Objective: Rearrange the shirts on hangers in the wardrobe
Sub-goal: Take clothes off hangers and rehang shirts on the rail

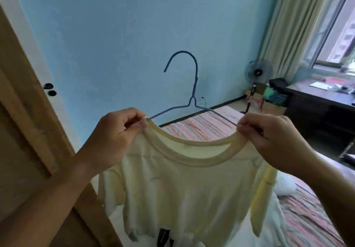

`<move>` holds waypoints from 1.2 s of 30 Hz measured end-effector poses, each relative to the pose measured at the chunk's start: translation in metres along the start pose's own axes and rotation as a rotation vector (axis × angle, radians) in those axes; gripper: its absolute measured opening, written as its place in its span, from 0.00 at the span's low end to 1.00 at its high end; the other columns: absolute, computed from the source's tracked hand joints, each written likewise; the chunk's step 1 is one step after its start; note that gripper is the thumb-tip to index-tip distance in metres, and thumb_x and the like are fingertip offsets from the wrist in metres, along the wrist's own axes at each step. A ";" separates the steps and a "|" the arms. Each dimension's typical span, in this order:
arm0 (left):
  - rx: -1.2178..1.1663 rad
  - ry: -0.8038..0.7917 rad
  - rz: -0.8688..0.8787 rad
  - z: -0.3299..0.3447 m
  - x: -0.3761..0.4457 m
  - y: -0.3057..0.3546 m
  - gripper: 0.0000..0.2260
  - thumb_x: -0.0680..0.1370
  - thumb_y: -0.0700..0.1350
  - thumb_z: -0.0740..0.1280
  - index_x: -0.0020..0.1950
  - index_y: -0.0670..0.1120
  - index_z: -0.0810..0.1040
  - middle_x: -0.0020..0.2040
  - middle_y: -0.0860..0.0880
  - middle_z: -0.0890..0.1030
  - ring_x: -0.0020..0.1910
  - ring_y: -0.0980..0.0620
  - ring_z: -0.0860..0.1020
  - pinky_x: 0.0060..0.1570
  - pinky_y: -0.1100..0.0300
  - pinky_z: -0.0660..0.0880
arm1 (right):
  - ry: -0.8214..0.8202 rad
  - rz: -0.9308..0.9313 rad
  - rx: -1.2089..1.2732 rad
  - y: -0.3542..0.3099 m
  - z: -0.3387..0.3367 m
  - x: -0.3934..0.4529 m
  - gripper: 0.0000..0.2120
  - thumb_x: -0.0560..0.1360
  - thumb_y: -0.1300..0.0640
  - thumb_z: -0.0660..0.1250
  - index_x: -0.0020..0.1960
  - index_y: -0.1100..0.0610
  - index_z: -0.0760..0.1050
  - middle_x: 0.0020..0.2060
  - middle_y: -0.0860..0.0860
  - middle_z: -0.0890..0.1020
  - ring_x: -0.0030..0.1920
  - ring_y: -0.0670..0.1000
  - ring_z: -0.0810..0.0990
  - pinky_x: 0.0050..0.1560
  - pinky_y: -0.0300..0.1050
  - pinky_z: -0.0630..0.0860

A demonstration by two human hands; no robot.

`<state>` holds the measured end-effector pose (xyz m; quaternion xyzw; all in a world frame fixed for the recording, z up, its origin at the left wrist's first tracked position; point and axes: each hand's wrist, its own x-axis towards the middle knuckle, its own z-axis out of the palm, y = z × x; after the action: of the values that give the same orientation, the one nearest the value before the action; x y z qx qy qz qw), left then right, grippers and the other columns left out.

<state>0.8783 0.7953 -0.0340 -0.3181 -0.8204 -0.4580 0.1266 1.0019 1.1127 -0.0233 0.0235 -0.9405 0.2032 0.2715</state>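
A pale yellow T-shirt (178, 189) hangs in front of me, held up by its round collar. My left hand (117, 131) pinches the collar at its left end, where the arm of a blue wire hanger (194, 85) enters the fabric. My right hand (269, 133) pinches the collar's right end, over the hanger's other arm. The hanger's hook stands upright above the neckline, free in the air. The shirt's body and sleeves droop below both hands.
A wooden wardrobe door (25, 124) with dark knobs stands at my left. Behind the shirt lies a bed with a striped pink cover (203, 125). A standing fan (258, 72), a dark desk (318, 102) and a curtained window (334, 28) fill the right side.
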 end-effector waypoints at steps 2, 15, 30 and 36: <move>-0.029 -0.031 0.010 0.016 0.003 0.004 0.08 0.75 0.54 0.66 0.45 0.53 0.82 0.38 0.53 0.83 0.39 0.52 0.80 0.41 0.60 0.74 | 0.005 0.045 -0.018 0.007 -0.008 -0.018 0.07 0.77 0.54 0.66 0.42 0.45 0.78 0.32 0.45 0.81 0.35 0.46 0.78 0.40 0.52 0.77; -0.163 -0.344 -0.105 0.165 0.030 -0.030 0.07 0.79 0.43 0.69 0.42 0.49 0.83 0.38 0.51 0.83 0.39 0.52 0.80 0.43 0.54 0.76 | -0.235 0.353 -0.226 0.096 0.000 -0.088 0.08 0.79 0.53 0.65 0.44 0.43 0.78 0.30 0.40 0.78 0.32 0.41 0.77 0.37 0.43 0.75; 0.094 -0.687 -0.377 0.400 0.107 -0.137 0.06 0.79 0.48 0.68 0.45 0.46 0.81 0.42 0.50 0.80 0.43 0.51 0.77 0.43 0.57 0.72 | -0.532 0.765 -0.201 0.319 0.139 -0.065 0.08 0.81 0.53 0.62 0.44 0.46 0.75 0.39 0.44 0.79 0.38 0.45 0.76 0.37 0.39 0.70; 0.342 -0.565 -0.397 0.494 0.132 -0.175 0.05 0.77 0.52 0.68 0.44 0.53 0.81 0.46 0.53 0.81 0.54 0.50 0.75 0.48 0.56 0.72 | -0.418 0.908 -0.126 0.399 0.196 -0.058 0.09 0.78 0.60 0.65 0.40 0.55 0.79 0.37 0.50 0.81 0.39 0.51 0.76 0.37 0.44 0.67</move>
<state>0.7074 1.1941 -0.3566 -0.2408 -0.9332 -0.2244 -0.1443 0.8916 1.3970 -0.3524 -0.3645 -0.9004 0.2348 -0.0374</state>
